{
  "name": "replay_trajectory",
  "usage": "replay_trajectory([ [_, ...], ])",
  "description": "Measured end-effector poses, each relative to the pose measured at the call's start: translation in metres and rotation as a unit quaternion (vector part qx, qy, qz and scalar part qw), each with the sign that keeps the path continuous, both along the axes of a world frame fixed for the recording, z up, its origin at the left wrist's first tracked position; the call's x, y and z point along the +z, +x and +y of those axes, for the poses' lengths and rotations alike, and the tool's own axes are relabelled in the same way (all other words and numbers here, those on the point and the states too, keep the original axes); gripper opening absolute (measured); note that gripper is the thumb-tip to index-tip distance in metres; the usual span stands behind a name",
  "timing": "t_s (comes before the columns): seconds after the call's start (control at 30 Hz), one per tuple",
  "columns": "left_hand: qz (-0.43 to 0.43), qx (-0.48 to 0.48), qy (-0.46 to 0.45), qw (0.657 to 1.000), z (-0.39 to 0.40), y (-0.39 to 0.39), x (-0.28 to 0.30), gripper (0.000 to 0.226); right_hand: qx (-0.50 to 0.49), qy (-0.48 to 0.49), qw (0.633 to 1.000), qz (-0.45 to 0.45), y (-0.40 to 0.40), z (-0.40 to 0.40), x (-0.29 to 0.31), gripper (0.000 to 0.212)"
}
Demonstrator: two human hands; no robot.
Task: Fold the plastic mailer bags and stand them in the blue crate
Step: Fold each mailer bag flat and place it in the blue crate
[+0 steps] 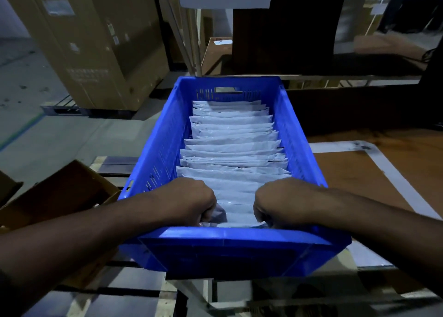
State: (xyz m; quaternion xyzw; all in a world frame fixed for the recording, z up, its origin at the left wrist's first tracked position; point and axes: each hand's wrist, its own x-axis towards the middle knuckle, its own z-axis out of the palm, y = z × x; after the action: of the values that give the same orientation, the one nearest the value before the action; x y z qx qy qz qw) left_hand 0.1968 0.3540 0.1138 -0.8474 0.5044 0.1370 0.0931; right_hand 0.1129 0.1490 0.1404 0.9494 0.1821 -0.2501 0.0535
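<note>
A blue crate [230,239] stands in front of me, long side running away from me. Several folded white mailer bags [233,146] stand in a row inside it, from the far wall to the near wall. My left hand [191,200] and my right hand [275,201] are both down inside the near end of the crate. Each hand's fingers curl round an end of the nearest folded bag [239,215], left hand on its left end, right hand on its right end. The fingertips are hidden behind the bag and the crate's near wall.
The crate sits on a wooden pallet [115,167]. An open cardboard box [64,192] lies to the left, brown board with a white border [374,173] to the right. A tall cardboard carton [96,43] stands at the back left, shelving [311,77] behind the crate.
</note>
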Motion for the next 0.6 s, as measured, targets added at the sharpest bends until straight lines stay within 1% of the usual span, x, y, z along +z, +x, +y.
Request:
replay_trajectory([
  [0.17,-0.019,-0.014,0.017,1.000,-0.006,-0.002,0.000,0.005,0.002,-0.013,1.000,-0.024,-0.003,0.003,-0.007,0.024],
  [0.3,-0.030,-0.016,0.044,0.998,-0.006,-0.002,0.003,0.011,-0.005,-0.013,1.000,-0.004,-0.004,-0.004,-0.001,0.024],
  [0.43,-0.034,0.001,0.049,0.998,-0.003,-0.003,0.003,0.012,-0.008,-0.048,0.998,-0.033,-0.005,-0.005,0.002,0.019],
  [0.53,-0.045,0.002,0.019,0.999,-0.005,-0.005,0.005,0.006,-0.007,-0.069,0.996,-0.047,-0.007,-0.003,-0.002,0.015],
  [0.6,-0.046,0.012,0.002,0.999,-0.005,-0.006,0.010,0.020,-0.010,-0.049,0.996,-0.079,-0.009,-0.004,-0.004,0.008],
])
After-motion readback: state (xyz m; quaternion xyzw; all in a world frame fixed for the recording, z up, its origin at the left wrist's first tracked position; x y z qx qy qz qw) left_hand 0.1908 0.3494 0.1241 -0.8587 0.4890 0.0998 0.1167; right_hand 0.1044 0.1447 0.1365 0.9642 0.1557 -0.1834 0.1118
